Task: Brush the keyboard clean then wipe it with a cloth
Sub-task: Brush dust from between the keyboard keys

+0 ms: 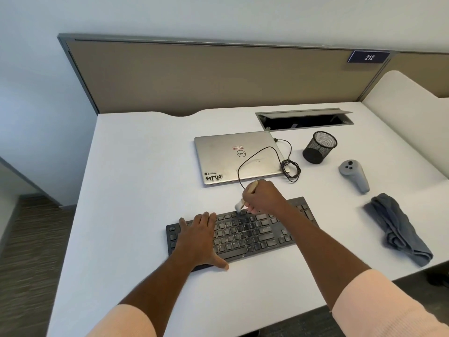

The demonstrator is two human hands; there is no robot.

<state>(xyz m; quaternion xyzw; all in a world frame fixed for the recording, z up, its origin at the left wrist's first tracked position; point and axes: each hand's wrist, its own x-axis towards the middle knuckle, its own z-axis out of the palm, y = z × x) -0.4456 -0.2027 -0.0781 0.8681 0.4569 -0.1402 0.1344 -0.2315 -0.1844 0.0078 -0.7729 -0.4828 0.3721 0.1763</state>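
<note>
As both forearms reach out over the white table (136,166), the biggest thing on it is a closed silver laptop (226,154) lying flat towards the back. In front of the laptop sits the black keyboard (252,237), set at a slight angle near the front edge. Behind the laptop a grey cable hatch (305,119) stands with its lid propped open; its recess is dark, and I cannot tell what it holds. A thin black cable (290,169) loops from the laptop's right side across its lid. A crumpled grey cloth (398,229) lies well to the right of the keyboard, apart from it. Further back on that side is a black mesh cup (319,147); through its mouth I see only its own mesh. A grey handheld controller (353,175) lies between the cup and the cloth. The left hand (201,237) rests flat on the keyboard's left part, its fingers (206,216) straight and close together, thumb splayed towards the near edge. The right hand (263,197) hovers over the top rows, its fingers (250,207) curled round the wooden handle of a small brush (240,204), whose pale bristles touch the keys near the middle.
</note>
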